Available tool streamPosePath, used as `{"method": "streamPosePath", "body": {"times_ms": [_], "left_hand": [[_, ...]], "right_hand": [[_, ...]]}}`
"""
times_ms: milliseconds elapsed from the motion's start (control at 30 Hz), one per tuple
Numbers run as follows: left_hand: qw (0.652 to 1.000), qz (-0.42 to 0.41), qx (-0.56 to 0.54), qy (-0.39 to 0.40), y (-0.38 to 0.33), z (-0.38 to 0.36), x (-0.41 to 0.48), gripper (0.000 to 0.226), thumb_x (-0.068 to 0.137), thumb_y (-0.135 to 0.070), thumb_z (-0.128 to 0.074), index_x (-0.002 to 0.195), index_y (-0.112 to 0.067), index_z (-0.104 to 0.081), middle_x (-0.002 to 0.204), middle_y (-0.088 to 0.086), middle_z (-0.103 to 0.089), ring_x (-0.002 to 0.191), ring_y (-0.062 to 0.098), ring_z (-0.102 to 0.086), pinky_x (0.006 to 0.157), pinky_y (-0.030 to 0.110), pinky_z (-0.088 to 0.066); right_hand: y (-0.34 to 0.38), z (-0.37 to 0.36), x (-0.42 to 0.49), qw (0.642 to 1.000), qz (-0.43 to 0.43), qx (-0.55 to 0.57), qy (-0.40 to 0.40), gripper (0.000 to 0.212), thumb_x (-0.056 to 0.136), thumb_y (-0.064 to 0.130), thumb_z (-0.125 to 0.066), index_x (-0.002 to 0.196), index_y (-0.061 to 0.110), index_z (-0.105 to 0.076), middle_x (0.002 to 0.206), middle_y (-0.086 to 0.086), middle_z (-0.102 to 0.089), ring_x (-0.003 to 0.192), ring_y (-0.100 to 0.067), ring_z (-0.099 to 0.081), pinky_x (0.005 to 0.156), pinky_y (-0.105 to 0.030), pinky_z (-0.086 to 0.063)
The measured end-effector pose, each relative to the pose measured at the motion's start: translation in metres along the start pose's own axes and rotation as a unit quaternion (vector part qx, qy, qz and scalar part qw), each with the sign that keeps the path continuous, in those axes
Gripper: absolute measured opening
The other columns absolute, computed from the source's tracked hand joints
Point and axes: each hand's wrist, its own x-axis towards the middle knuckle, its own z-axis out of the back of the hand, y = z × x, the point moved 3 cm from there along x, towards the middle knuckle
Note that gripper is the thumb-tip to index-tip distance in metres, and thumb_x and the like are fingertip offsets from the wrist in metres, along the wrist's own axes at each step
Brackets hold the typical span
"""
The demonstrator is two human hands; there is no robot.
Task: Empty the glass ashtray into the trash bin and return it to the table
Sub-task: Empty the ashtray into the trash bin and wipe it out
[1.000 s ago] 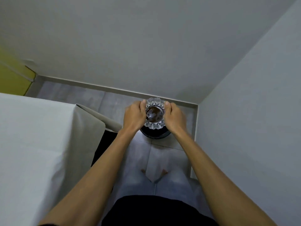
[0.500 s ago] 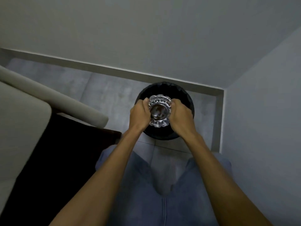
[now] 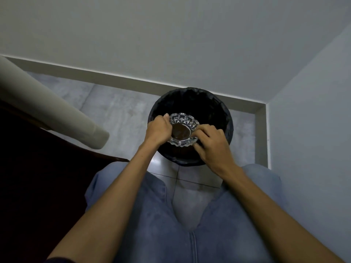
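A: Starting nearest, what fills the bottom of the view?

B: Legs in blue jeans (image 3: 152,215), knees apart, with both bare forearms reaching forward over them. A second ago the legs were small and far below; now they are large and the floor looks much closer.

A: And the hands?

B: The left hand (image 3: 158,130) is closed on the left rim of the ashtray (image 3: 183,130), thumb on top, fingers curled under. The right hand (image 3: 210,145) is at the right rim, its fingers loosely bent and partly spread; whether they touch the glass I cannot tell. Half a second ago both hands clasped it evenly from either side.

A: Where is the ashtray?

B: Held above the open mouth of the bin (image 3: 226,122), at its near-left part, brown contents in the middle. It looks close to level, perhaps tipped a little away. A second ago it hid most of the bin; now the black rim shows all round.

A: Further out?

B: On the left, a pale tablecloth (image 3: 47,109) edge hangs over dark space, where a second ago the whole white top was in sight. Beyond the bin, grey floor tiles (image 3: 114,109), a skirting board and the pale corner walls (image 3: 171,35).
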Motion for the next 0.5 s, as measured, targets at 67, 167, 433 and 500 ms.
{"method": "streamPosePath", "body": {"times_ms": [67,167,433,500], "left_hand": [[0.999,0.033,-0.003,0.036,0.003,0.002,0.001,0.044,0.107,-0.033,-0.027,0.090,-0.004,-0.056,0.101,0.022,-0.063,0.097,0.038,-0.060,0.075,0.034,-0.038],[0.992,0.079,-0.045,0.092,0.007,0.012,0.004,0.038,0.103,-0.030,-0.031,0.079,-0.008,-0.051,0.088,0.015,-0.053,0.067,0.024,-0.049,0.060,0.031,-0.037],[0.990,-0.083,-0.007,-0.115,0.021,0.023,-0.013,0.046,0.105,-0.034,-0.027,0.100,-0.008,-0.065,0.110,0.014,-0.063,0.109,0.031,-0.055,0.096,0.045,-0.044],[0.991,-0.082,0.010,-0.102,0.032,0.006,-0.016,0.044,0.106,-0.031,-0.030,0.131,-0.008,-0.056,0.140,0.013,-0.049,0.133,0.030,-0.041,0.113,0.045,-0.032]], "right_hand": [[-0.001,0.001,0.001,0.999,0.047,-0.012,-0.019,0.016,0.085,0.014,-0.073,0.098,0.006,-0.075,0.107,-0.010,-0.073,0.086,-0.032,-0.070,0.066,-0.041,-0.048],[0.002,-0.001,0.003,0.994,0.103,-0.014,-0.035,0.026,0.093,0.019,-0.059,0.105,0.003,-0.075,0.107,-0.012,-0.074,0.081,-0.034,-0.070,0.062,-0.042,-0.052],[0.008,-0.017,0.020,0.968,-0.094,0.224,-0.063,0.016,0.098,0.020,-0.063,0.108,0.007,-0.064,0.095,-0.003,-0.059,0.075,-0.003,-0.049,0.071,-0.015,-0.041],[0.004,-0.026,0.025,0.934,-0.205,0.287,-0.049,0.014,0.098,0.028,-0.061,0.097,0.014,-0.061,0.084,0.005,-0.057,0.067,0.002,-0.049,0.064,-0.010,-0.039]]}}
